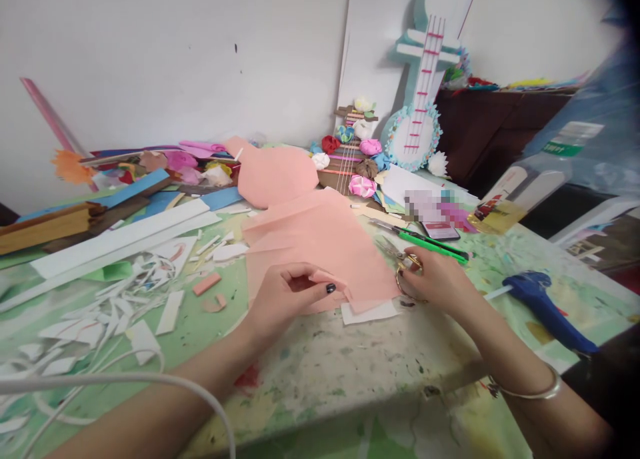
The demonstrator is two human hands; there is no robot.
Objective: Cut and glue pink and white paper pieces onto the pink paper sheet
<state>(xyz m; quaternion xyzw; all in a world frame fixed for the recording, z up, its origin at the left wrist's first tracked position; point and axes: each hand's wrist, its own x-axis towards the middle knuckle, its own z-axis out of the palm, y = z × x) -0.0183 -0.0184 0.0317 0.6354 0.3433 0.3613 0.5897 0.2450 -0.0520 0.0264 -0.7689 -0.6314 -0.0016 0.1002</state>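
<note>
My left hand (280, 291) is closed in a pinch on a small pink paper piece (326, 277), low over a large pink sheet (325, 232). Whether that piece is loose or part of the sheet, I cannot tell. At the sheet's right side my right hand (436, 279) has its fingers closed on the gold handles of a pair of scissors (407, 261), whose blades point up and left. A white paper edge (370, 312) shows under the sheet's lower corner. Behind it lies a rounded pink cut-out (277, 173).
A green cutter knife (434, 244) and a phone (433, 215) lie beyond my right hand. The blue glue gun (550, 312) rests at right, below a tilted bottle (537, 179). White scraps (110, 312) and a white cable (150, 379) cover the left. Lute-shaped crafts (420, 92) lean on the wall.
</note>
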